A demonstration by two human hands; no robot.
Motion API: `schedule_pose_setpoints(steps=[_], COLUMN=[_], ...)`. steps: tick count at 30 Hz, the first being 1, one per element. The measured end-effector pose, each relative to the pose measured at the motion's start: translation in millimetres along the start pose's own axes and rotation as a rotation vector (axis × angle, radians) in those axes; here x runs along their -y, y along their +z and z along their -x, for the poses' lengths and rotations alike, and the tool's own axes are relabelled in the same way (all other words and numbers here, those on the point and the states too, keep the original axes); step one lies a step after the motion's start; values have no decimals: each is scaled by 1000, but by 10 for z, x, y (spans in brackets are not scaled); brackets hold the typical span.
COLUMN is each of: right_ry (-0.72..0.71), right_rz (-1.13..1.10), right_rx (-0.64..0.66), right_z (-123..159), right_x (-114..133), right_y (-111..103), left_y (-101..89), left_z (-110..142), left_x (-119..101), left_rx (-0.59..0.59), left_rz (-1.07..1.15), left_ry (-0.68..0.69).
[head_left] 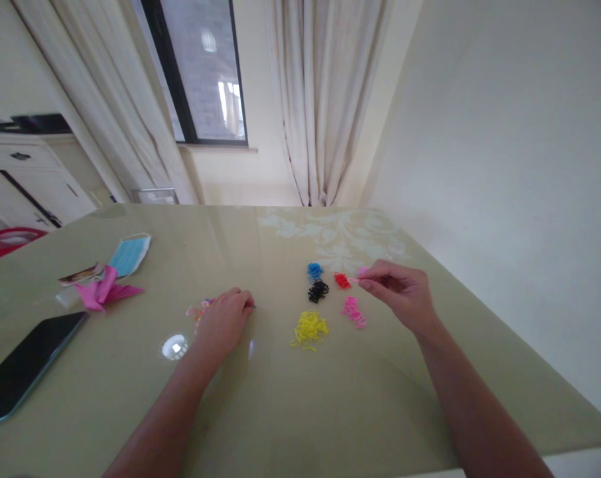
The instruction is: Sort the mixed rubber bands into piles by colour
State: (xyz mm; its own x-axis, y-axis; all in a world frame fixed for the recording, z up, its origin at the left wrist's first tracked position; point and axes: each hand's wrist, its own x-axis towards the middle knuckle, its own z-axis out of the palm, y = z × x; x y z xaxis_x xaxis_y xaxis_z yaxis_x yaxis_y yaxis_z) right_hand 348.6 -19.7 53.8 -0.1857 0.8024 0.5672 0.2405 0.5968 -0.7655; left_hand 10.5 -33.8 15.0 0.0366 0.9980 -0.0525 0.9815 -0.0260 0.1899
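Small piles of coloured rubber bands lie on the table: blue (315, 271), black (318, 291), red (342, 281), yellow (310, 327) and pink (353, 312). My right hand (402, 292) is closed in a pinch just right of the red pile. A thin pale pink band (353, 280) sticks out from its fingertips. Another bit of pink shows behind those fingers. Farther left, my left hand (225, 322) rests low over the table with its fingers curled together. A tiny blue band (254, 306) peeks out at its fingertips. Mixed bands (197, 311) lie beside that hand, partly hidden by it.
A black-screened phone (29, 362) lies at the left. Beyond it are a pink folded-paper shape (105, 290) and a blue face mask (129, 255). The glossy table (280, 411) reflects a lamp. A wall (519, 199) runs along the right side.
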Motion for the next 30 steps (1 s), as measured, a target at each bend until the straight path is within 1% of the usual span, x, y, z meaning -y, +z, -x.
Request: schedule_pose_setpoints(steps=[3,5,8,11,15,18,20,22,24,25,27,30], right_ry=[100,147,225,313,385,412,360,250,145,114,83,68], right_rz=[146,266,394,465,521,511,483,453,409,377,292,246], right_rx=[227,359,471,524,569,558,525,480,430,402,389,412], right_z=[-36,-56,-63,-52,-45,-55,-66,-70,-51,-30,34,151], right_x=[-80,-167,-313,-426,-483,-454,-405,-340,-268,-232,-165,-86], right_y=[-99,-156,-202,-210,-231,-261,-248,-169,-13,89,311,604], left_y=[9,24,48,64,55,47,60,91,133,155,191,222], left_z=[0,-3,-12,-21,-44,-61,-58,-34,4,25,62,98], left_x=[6,6,3,6,20,5,-38,-111,-201,-246,-323,-387], left_rx=[-7,-37,-120,-195,-241,-246,-217,-145,-56,-21,30,93], left_rz=[-15,-25,-28,-6,82,284,501,739,927,989,1068,1159], left_ry=[-6,4,22,11,15,50,124,209,269,284,291,276])
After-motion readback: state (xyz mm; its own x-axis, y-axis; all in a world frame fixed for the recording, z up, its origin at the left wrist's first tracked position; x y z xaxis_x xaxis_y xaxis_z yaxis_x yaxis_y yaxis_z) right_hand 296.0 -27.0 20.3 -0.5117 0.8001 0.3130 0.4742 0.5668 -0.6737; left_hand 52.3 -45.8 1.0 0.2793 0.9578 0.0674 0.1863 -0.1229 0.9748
